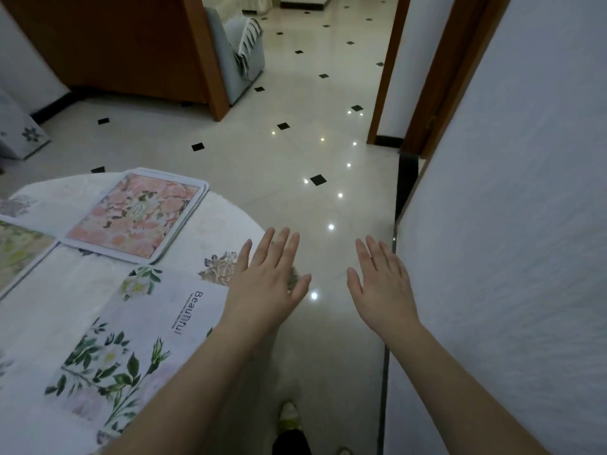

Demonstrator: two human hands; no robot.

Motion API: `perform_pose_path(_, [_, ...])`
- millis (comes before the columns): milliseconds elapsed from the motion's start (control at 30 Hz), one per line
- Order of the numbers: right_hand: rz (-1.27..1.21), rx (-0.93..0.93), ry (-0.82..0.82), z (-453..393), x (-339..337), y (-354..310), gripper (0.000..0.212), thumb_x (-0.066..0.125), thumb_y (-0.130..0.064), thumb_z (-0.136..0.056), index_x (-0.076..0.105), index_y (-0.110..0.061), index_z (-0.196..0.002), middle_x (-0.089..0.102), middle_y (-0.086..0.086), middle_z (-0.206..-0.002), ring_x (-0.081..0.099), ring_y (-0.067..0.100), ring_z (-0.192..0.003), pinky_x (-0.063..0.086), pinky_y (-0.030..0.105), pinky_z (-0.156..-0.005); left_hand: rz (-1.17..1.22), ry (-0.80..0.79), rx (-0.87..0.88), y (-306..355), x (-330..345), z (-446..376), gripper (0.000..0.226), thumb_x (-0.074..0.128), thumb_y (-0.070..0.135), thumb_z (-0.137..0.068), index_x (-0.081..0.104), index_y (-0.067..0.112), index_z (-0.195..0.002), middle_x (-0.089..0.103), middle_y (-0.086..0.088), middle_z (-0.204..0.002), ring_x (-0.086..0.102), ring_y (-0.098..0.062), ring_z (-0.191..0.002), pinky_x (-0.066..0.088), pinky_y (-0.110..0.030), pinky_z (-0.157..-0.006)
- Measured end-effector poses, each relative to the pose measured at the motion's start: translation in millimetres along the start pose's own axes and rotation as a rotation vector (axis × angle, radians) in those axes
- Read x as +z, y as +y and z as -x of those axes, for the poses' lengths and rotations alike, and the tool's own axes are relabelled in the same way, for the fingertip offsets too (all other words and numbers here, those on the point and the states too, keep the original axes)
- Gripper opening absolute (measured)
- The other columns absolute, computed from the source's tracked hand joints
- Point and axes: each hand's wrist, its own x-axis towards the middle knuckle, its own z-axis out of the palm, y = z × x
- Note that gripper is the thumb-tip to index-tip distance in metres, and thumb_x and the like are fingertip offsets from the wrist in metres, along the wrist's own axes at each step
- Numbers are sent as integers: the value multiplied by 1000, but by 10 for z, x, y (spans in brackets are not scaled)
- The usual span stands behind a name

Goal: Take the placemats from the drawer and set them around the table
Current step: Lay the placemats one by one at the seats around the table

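Observation:
A round table [226, 221] with a white flowered cloth fills the lower left. On it lies a pink-flowered placemat [134, 215], apparently the top of a small stack. A green-leaf placemat with the word "Beautiful" [131, 339] lies nearer me, and a yellow-green one [16, 247] shows at the left edge. My left hand [266, 277] hovers flat, fingers apart, over the table's right rim. My right hand [382, 284] is held out flat above the floor, holding nothing. No drawer is in view.
A white wall [509, 224] runs close along the right. Glossy cream floor tiles [295, 152] with black diamonds lead ahead past a wooden partition [138, 50], a grey chair [243, 54] and brown door frames [387, 70]. My foot [289, 418] is below.

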Motion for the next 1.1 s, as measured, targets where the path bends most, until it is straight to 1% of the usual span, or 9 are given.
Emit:
perform_pose_path(100, [30, 18, 12, -172, -30, 84, 77, 1, -52, -89, 15, -19, -156, 13, 3, -164, 8, 21, -151, 9, 40, -121, 21, -33, 51, -73, 45, -309, 75, 13, 61, -94, 2, 26, -160, 0, 6, -167, -8, -13, -153, -16, -37, -117])
perform_pose_path(200, [64, 57, 42, -347, -95, 158, 72, 7, -51, -93, 20, -18, -156, 19, 4, -163, 13, 23, -150, 12, 40, -120, 38, -18, 109, -126, 65, -628, 76, 11, 62, -94, 2, 25, -159, 1, 5, -167, -7, -15, -153, -15, -38, -118])
perform_pose_path(333, [105, 112, 58, -524, -159, 273, 68, 12, -48, -95, 22, -19, -155, 22, 4, -162, 18, 23, -149, 12, 38, -119, 48, -11, 160, -167, 61, -1008, 77, 7, 63, -93, 5, 25, -159, 5, 4, -167, -2, -17, -154, -5, -42, -122])
perform_pose_path(500, [93, 174, 85, -701, -214, 462, 68, 10, -52, -95, 21, -22, -155, 18, 1, -163, 13, 20, -150, 7, 36, -120, 37, -45, 239, -90, 49, -1458, 79, -2, 65, -90, -4, 27, -159, -4, 5, -167, -10, -16, -153, -7, -43, -123])
perform_pose_path(600, [86, 185, 71, -880, -241, 617, 72, 5, -53, -92, 18, -23, -156, 12, -2, -164, 9, 19, -151, 3, 34, -120, 43, -63, 259, 15, 59, -1754, 81, -6, 66, -87, -3, 26, -158, -4, 4, -167, -12, -16, -153, -8, -42, -122])
perform_pose_path(733, [76, 202, 64, -1247, -254, 885, 72, 6, -51, -91, 17, -23, -156, 13, -1, -164, 9, 19, -151, 3, 35, -120, 29, -86, 286, 185, 146, -2220, 79, -4, 66, -89, -7, 27, -158, -8, 4, -167, -14, -16, -152, -8, -43, -123])
perform_pose_path(867, [71, 206, 47, -1709, -236, 1181, 71, 8, -49, -92, 19, -21, -156, 16, 1, -164, 11, 21, -151, 6, 36, -120, 10, -102, 287, 374, 257, -2726, 83, -5, 66, -87, 0, 26, -159, -1, 4, -168, -10, -19, -153, -5, -43, -123])
perform_pose_path(967, [72, 194, 28, -2070, -290, 1351, 70, 8, -48, -93, 19, -20, -156, 17, 3, -163, 13, 22, -150, 9, 38, -120, 2, -71, 284, 485, 249, -3062, 80, 2, 65, -90, 10, 24, -159, 9, 2, -167, -3, -20, -154, -3, -44, -123])
perform_pose_path(1100, [72, 149, 29, -2522, -332, 1443, 68, 12, -44, -94, 26, -17, -155, 25, 5, -161, 20, 24, -149, 15, 39, -119, -32, 3, 248, 497, 267, -3427, 76, 17, 64, -96, 19, 20, -158, 8, -2, -167, -2, -23, -154, -6, -42, -122])
